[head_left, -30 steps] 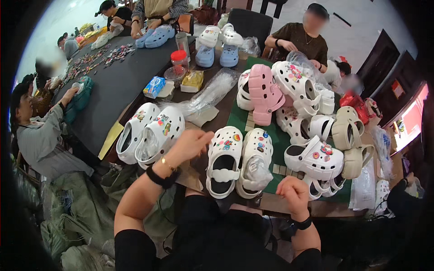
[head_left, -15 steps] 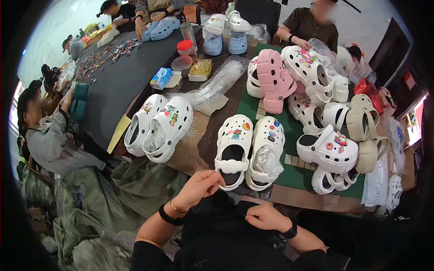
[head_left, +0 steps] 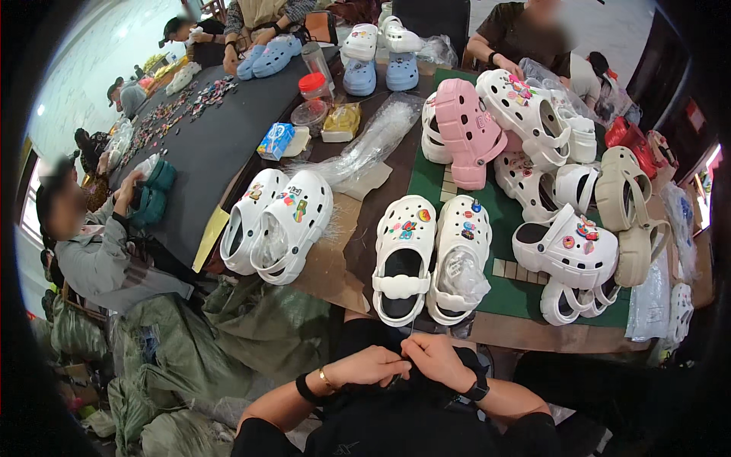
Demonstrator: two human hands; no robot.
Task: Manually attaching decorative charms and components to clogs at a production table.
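Note:
My left hand (head_left: 373, 366) and my right hand (head_left: 439, 360) meet in front of my lap, fingers pinched and almost touching. A fine thread-like line runs up from the right fingertips toward the clogs; whatever the fingers grip is too small to name. Just beyond them, at the table's near edge, stands a pair of white clogs: the left clog (head_left: 393, 263) has its heel strap toward me, and the right clog (head_left: 459, 255) has clear plastic stuffed inside. Colourful charms decorate both toes. Neither hand touches the clogs.
Another white charm-decorated pair (head_left: 293, 221) sits to the left. White, beige and pink clogs (head_left: 466, 129) pile up on the green mat (head_left: 495, 293) at right. Behind are a clear plastic bag (head_left: 381, 133), a red-lidded jar (head_left: 313, 85) and a blue box (head_left: 276, 142). Several people work around.
My left hand has come away from the left clog's strap, down and rightward to my right hand, which has risen slightly. The whole view has shifted a little.

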